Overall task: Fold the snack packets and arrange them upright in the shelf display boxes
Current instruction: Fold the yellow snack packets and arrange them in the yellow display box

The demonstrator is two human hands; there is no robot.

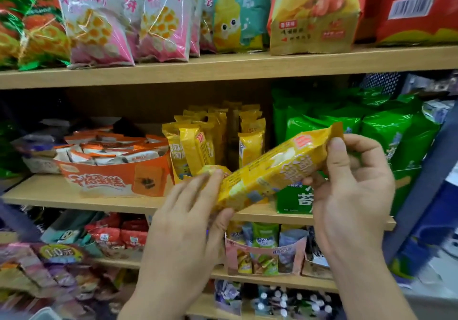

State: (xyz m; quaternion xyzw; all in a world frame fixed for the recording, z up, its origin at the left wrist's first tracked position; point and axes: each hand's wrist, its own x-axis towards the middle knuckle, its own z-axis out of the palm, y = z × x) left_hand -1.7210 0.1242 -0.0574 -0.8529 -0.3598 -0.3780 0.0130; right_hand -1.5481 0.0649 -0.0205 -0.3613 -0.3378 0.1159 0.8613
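Middle shelf (74, 195): light wood, stocked.
Green packets (386, 126): upright, at the shelf's right end.
Orange display box (111, 178): left of centre, holding white-and-orange sachets.
Yellow packets (195, 146): standing upright in rows at shelf centre.
Yellow snack packet (272, 171): held in the air in front of the shelf, long axis slanting from lower left to upper right, flat seal at the upper end.
Left hand (183, 220): fingers and thumb pinch the lower end.
Right hand (352, 190): thumb on the front, fingers behind, grasping the upper end.
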